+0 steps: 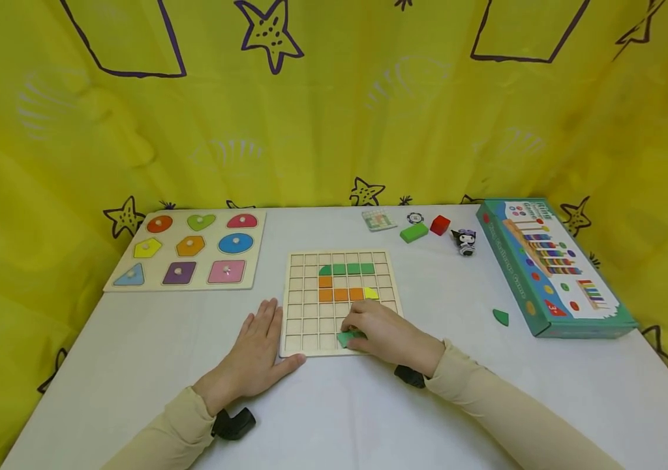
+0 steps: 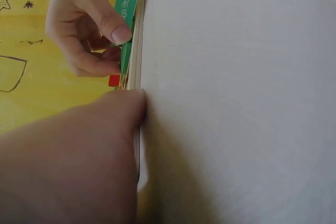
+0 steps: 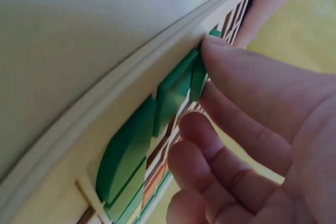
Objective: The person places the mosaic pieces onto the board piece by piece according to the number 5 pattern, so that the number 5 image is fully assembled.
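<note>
A wooden grid board [image 1: 304, 326] lies on the table, with green, orange and yellow tiles in some of its cells. At its near edge, my right hand [image 1: 383, 329] pinches a green tile [image 3: 198, 80] between thumb and fingers. The right wrist view shows a square green tile [image 3: 176, 90] and a rounded green tile [image 3: 126, 150] beside the pinched one; the hand hides these from the head view. My left hand [image 1: 258, 356] rests with straight fingers along the board's left edge, its thumb at the near left corner.
A shape puzzle board [image 1: 158, 261] with knobbed pieces lies at the left. A green game box [image 1: 563, 274] stands at the right, near a loose green quarter-round tile [image 1: 501, 317]. Behind the grid sit a pattern card [image 1: 378, 220], green block [image 1: 413, 233], red block [image 1: 440, 225] and small figurine [image 1: 464, 242].
</note>
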Action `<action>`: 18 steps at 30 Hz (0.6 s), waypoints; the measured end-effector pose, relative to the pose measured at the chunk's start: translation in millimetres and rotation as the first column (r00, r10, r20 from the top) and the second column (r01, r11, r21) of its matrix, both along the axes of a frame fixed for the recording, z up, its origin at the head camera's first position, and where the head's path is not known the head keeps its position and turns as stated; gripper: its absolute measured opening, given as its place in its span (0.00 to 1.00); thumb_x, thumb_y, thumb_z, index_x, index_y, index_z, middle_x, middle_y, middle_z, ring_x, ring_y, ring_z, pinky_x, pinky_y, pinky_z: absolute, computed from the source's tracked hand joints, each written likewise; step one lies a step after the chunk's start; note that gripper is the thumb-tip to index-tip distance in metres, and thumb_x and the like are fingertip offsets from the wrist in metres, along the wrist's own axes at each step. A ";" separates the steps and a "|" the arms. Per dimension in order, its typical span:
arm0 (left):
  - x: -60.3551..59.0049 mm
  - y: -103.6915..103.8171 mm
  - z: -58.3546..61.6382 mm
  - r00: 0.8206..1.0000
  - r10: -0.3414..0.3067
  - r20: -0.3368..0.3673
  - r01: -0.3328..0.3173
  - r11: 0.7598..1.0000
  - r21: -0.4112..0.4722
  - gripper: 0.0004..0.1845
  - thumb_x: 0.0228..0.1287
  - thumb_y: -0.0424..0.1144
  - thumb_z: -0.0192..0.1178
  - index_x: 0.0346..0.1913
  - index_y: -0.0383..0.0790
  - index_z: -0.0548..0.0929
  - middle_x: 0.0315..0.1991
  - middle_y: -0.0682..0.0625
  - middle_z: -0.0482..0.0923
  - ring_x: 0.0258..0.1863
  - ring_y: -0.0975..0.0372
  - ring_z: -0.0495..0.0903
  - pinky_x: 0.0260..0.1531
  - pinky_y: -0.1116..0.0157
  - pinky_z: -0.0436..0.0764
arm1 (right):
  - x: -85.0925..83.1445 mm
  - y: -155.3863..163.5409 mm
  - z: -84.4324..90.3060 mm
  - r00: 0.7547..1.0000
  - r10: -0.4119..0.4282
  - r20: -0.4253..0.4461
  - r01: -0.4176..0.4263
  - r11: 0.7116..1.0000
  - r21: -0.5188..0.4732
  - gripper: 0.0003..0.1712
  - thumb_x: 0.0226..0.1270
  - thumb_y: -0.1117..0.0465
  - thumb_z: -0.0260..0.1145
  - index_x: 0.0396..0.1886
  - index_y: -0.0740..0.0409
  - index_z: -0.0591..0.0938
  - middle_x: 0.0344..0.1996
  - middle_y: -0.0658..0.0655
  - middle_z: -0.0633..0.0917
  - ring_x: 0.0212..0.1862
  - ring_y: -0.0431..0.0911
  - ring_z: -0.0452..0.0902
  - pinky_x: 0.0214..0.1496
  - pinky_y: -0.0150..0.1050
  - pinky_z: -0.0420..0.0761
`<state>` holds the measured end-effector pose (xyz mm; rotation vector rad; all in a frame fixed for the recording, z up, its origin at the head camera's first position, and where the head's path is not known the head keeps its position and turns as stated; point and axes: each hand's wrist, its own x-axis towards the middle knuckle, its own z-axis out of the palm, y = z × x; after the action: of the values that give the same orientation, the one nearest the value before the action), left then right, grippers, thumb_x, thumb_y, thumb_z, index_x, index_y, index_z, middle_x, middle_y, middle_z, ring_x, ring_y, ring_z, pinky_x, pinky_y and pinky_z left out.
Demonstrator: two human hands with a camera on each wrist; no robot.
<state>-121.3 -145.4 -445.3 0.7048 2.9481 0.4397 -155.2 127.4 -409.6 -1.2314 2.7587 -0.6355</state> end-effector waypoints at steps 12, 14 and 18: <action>0.4 -0.6 -3.5 1.000 0.001 -0.023 -0.001 1.000 0.020 0.52 0.68 0.66 0.49 0.73 0.21 0.50 0.75 0.30 0.42 0.74 0.42 0.39 0.68 0.43 0.44 | 2.3 2.3 0.1 0.995 -0.095 0.035 0.096 0.995 -0.010 0.13 0.61 0.55 0.73 0.41 0.57 0.84 0.33 0.47 0.78 0.37 0.42 0.70 0.42 0.38 0.74; 0.5 -0.4 -4.2 1.000 -0.001 -0.026 0.002 1.000 0.029 0.53 0.68 0.66 0.49 0.73 0.21 0.50 0.75 0.31 0.42 0.74 0.43 0.39 0.68 0.43 0.44 | 3.8 12.4 3.0 0.991 -0.124 0.052 0.125 0.992 -0.023 0.10 0.65 0.57 0.70 0.42 0.57 0.84 0.34 0.46 0.79 0.38 0.42 0.71 0.43 0.39 0.75; 0.2 -0.6 -4.7 1.000 -0.002 -0.030 0.002 1.000 0.023 0.53 0.67 0.67 0.49 0.73 0.22 0.50 0.75 0.31 0.42 0.74 0.43 0.39 0.68 0.43 0.43 | 8.6 42.9 8.9 0.978 -0.202 0.057 0.204 0.978 -0.039 0.08 0.69 0.65 0.65 0.46 0.59 0.84 0.40 0.49 0.81 0.44 0.44 0.74 0.49 0.42 0.77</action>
<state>-121.2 -146.0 -450.0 0.7234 2.9750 0.4672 -146.6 170.3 -400.7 -0.9314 2.8641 -0.7373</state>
